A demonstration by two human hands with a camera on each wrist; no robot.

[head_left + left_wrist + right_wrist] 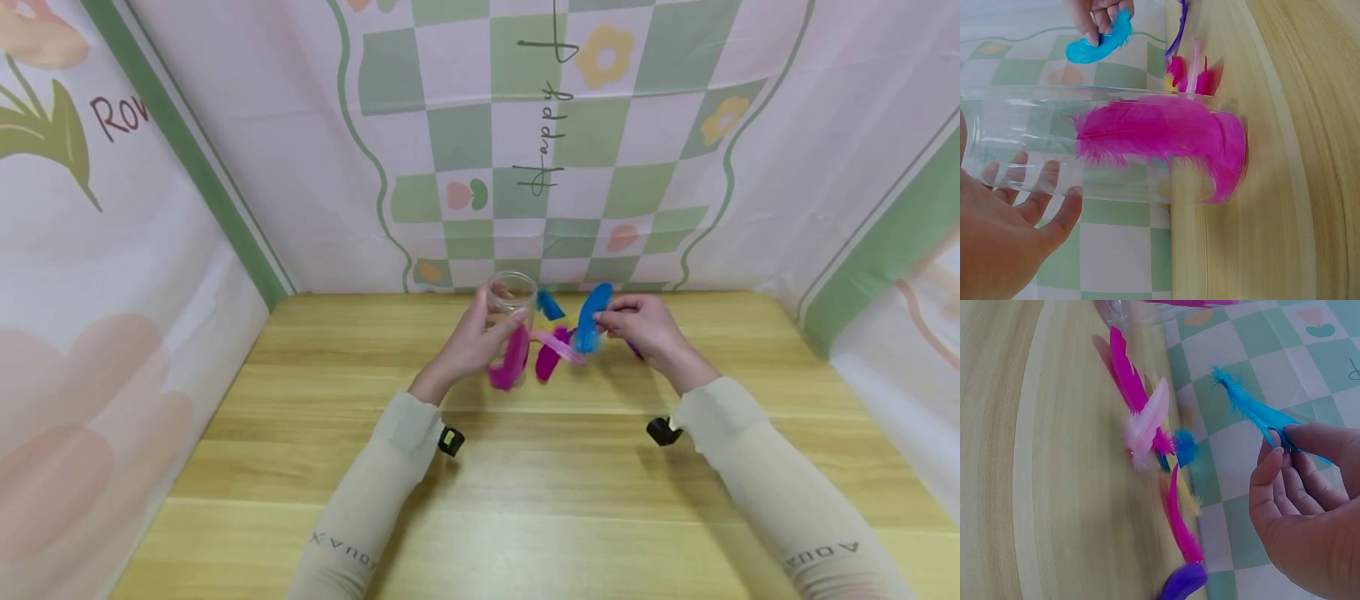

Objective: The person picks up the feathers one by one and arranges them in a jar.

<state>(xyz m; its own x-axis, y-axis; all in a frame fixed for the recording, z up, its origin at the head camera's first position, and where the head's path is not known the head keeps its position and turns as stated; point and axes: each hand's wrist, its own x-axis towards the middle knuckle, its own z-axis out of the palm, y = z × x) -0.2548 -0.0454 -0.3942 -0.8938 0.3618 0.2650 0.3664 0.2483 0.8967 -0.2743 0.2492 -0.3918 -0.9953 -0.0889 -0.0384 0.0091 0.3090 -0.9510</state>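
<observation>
My left hand (pixel 471 340) grips a tall clear glass jar (pixel 1029 119) from its left side, with the jar standing upright on the table. Inside the jar, a magenta feather (pixel 1147 131) leans against the wall, its lower part curling along the bottom. To the right and above the table, my right hand (pixel 651 331) pinches a bright blue feather (pixel 1260 412) between thumb and fingers, apart from the jar. Between the hands lie loose feathers: a pale pink one (pixel 1149 422), a magenta one (pixel 1125 372), another blue one (pixel 551 305) and a yellow one (pixel 1190 500).
A second loose magenta feather (pixel 1177 519) and a purple feather (pixel 1184 581) lie toward the right of the pile. The wooden table (pixel 525 500) ends at a checked fabric backdrop (pixel 525 200) just behind the jar. Fabric walls stand at both sides.
</observation>
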